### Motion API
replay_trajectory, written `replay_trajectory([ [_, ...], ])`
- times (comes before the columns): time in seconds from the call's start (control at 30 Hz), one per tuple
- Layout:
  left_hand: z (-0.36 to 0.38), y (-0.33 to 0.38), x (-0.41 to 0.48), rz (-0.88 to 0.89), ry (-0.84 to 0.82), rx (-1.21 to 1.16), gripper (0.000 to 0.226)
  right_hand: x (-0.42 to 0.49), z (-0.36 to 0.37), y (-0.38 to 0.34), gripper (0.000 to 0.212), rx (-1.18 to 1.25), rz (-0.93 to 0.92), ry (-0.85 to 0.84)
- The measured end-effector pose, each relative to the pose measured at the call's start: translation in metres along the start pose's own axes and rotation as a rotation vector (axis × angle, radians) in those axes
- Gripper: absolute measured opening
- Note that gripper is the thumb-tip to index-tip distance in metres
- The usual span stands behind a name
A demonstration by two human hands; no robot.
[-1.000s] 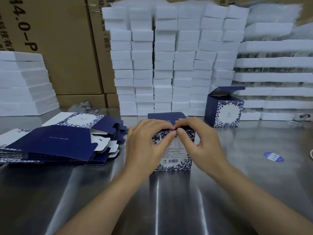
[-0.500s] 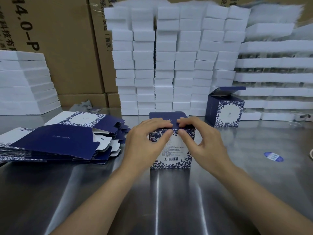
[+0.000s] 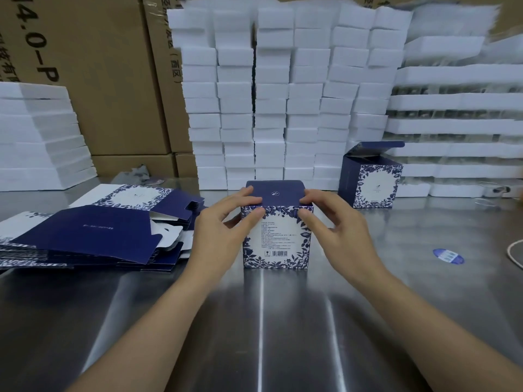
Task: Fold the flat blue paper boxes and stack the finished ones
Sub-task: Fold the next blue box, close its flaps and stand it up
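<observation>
Between the two hands, head view: folded blue box (image 3: 278,239) stands upright on the steel table (image 3: 283,321), lid (image 3: 276,193) lying flat on top. Left hand (image 3: 223,230) pinches the box's top-left front corner, thumb on the printed front face, fingers on the lid. Right hand (image 3: 336,230) does the same at the top-right corner. Both hands are clamped on the box.

Risks, judged from this:
- The lid's tuck flap is hidden, so I can't tell if it is fully seated. If not, the lid likely springs up once the hands let go.
- Uneven thumb pressure could crease the front top edge, and a hard squeeze could dent the thin paper walls.
- The table looks slick, so a forward push may slide the box away from the hands.
- The open-lid box (image 3: 370,182) beyond the right hand has its flap up. Stacking onto it would crush the flap or leave the top box tilted.

Surface and room:
- The table is shiny metal with streaky reflections.
- Just left of the left hand is a fanned pile of flat box blanks (image 3: 85,236).
- Right of the right hand, well apart, is an oval blue sticker (image 3: 448,256), with a white cord (image 3: 515,256) at the frame edge.
- Beyond the hands is a wall of white foam blocks (image 3: 283,94), with foam trays (image 3: 36,137) stacked far left.
- Brown cartons (image 3: 99,80) stand behind.
</observation>
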State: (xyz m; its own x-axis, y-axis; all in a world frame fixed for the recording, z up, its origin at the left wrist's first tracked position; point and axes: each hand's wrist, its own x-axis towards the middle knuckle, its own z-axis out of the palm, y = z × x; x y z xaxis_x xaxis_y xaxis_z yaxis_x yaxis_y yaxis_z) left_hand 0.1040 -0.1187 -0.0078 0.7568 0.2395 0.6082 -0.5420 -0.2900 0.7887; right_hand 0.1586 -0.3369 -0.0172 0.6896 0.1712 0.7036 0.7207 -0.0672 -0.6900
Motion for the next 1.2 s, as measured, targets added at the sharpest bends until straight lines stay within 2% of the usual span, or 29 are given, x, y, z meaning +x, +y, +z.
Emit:
replay_trajectory([
  [0.1,0.005,0.0,0.002,-0.05,0.043,0.02,0.015,0.003,0.005,0.001,0.016,-0.006,0.025,0.02],
  [0.2,0.011,0.002,0.0,-0.086,0.072,-0.078,0.01,0.001,0.006,-0.002,0.01,0.077,0.1,0.011],
  [0.33,0.011,0.007,-0.003,-0.027,0.07,-0.115,0.017,0.001,0.004,-0.003,0.011,0.11,0.114,0.035],
  [0.4,0.013,0.007,-0.005,0.016,0.052,-0.111,0.038,0.0,0.006,-0.006,0.028,0.13,0.072,0.028],
  [0.5,0.017,0.001,-0.009,0.085,-0.023,0.007,0.083,-0.004,0.008,-0.004,0.071,0.083,0.047,-0.048],
  [0.57,0.017,-0.005,-0.012,0.123,-0.104,0.177,0.092,-0.008,0.006,0.001,0.09,-0.091,0.038,-0.088],
  [0.63,0.017,-0.012,-0.015,0.116,-0.144,0.3,0.089,-0.01,0.004,0.006,0.096,-0.194,0.046,-0.11],
  [0.83,0.017,-0.02,-0.017,0.058,-0.123,0.362,0.072,-0.011,0.0,0.012,0.083,-0.344,0.09,-0.079],
  [0.93,0.019,-0.02,-0.018,0.071,-0.113,0.393,0.062,-0.01,0.0,0.012,0.072,-0.387,0.099,-0.078],
  [1.07,0.02,-0.02,-0.016,0.124,-0.111,0.45,0.063,-0.009,0.001,0.013,0.054,-0.455,0.122,-0.106],
  [1.2,0.02,-0.018,-0.014,0.125,-0.09,0.52,0.046,-0.008,0.004,0.009,0.045,-0.485,0.078,-0.054],
])
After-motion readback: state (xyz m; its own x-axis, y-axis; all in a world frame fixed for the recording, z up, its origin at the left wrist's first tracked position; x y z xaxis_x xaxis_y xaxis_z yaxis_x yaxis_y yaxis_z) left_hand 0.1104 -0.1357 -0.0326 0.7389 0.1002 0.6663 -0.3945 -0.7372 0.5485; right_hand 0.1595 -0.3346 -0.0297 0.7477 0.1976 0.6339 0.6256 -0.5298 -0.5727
